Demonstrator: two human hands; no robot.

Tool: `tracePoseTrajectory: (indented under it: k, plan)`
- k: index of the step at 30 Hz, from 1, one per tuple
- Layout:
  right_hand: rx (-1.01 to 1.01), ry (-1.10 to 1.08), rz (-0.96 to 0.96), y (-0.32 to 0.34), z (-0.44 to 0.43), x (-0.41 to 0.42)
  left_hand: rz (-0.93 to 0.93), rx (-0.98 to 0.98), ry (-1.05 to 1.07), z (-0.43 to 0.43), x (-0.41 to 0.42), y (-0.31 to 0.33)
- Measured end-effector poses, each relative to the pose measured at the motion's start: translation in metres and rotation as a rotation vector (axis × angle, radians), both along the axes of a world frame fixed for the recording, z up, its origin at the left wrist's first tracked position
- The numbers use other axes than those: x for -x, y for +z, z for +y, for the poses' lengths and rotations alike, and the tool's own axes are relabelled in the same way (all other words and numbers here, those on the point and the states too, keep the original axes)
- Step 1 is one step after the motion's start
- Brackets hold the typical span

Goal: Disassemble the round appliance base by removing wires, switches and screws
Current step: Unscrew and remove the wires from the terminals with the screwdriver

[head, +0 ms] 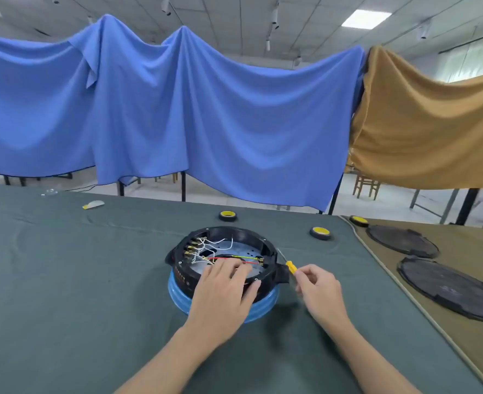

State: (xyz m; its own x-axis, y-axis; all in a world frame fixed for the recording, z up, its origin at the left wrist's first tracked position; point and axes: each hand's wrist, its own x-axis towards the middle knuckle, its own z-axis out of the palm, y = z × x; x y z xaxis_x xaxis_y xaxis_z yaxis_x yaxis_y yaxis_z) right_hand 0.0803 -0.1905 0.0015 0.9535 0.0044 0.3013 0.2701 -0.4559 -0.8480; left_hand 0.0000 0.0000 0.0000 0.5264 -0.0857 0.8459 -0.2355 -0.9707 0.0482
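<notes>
1. Left hand (223, 288) is reaching over the near rim of the base (184, 275). Its fingers are lying fairly straight inside and the thumb is sitting at the rim, so it is flat and steadying, with no pinch visible.
2. Right hand (318, 288) is pinching the yellow screwdriver (291, 267) with curled fingers, just beside the base's right tab. The shaft is pointing away, with the tip clear of any screw.
3. Base is sitting mid-table (64, 280), open side up, on a blue ring (265, 307).
4. Handling, judged: the shell is looking like stiff plastic, light enough to skid or rock on that ring, so pressing down on the rim while turning screws is making sense. The side tabs are looking like good grab points.
5. Wires (220, 258) – red, green and white – are crossing the inside to brass terminals at left and right. They are thin, soft and easy to snag, so pulling at the connector rather than mid-wire is looking safer.
6. Screws at the rim are too small to count.
7. Three tape rolls (320, 232) are lying behind the base, well apart.
8. Two black covers (450, 288) are lying flat at far right.
9. Blue drape (177, 109) and tan drape (433, 123) are hanging behind the table.
</notes>
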Motion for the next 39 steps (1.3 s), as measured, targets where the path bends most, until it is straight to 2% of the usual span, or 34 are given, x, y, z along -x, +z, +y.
tracePoseTrajectory:
  k: [4,11,15,18,23,25,27,29,30,31,33,36,39]
  plan:
    - [0.129,-0.089,-0.083,0.002,-0.003,-0.024,-0.065,-0.064,0.034,-0.003,-0.009,-0.012]
    - [0.662,0.006,-0.125,-0.017,-0.004,-0.05,-0.141,-0.11,0.041,0.0,-0.009,-0.019]
    - [0.719,-0.028,-0.171,-0.018,-0.001,-0.049,-0.146,-0.121,0.03,0.004,-0.01,-0.017]
    - [0.64,-0.064,-0.133,-0.014,0.001,-0.044,-0.139,-0.115,0.031,0.006,-0.011,-0.016]
    - [0.334,-0.138,-0.112,-0.019,-0.005,-0.038,-0.119,-0.101,0.008,0.009,-0.003,-0.021]
    - [0.083,-0.197,-0.13,-0.017,-0.008,-0.039,-0.11,-0.09,0.009,0.007,-0.001,-0.02]
    - [-0.225,-0.229,-0.058,-0.009,-0.008,-0.041,-0.119,-0.071,0.003,0.005,-0.001,-0.019]
    - [-0.484,-0.167,0.046,-0.001,-0.005,-0.041,-0.123,-0.027,-0.026,0.004,0.001,-0.017]
    - [-0.551,-0.116,0.088,0.002,-0.003,-0.04,-0.124,0.009,-0.033,0.005,0.003,-0.016]
    - [-0.566,-0.068,0.115,0.003,0.0,-0.038,-0.125,0.057,-0.02,0.007,0.005,-0.014]
    - [-0.457,-0.01,0.097,0.004,0.012,-0.029,-0.115,0.223,0.072,0.016,0.007,-0.007]
    - [-0.237,-0.042,-0.104,0.001,0.035,-0.009,0.032,0.652,0.242,0.037,0.006,0.003]
    - [-0.225,-0.057,-0.211,0.001,0.053,0.004,0.192,1.001,0.257,0.047,0.003,-0.003]
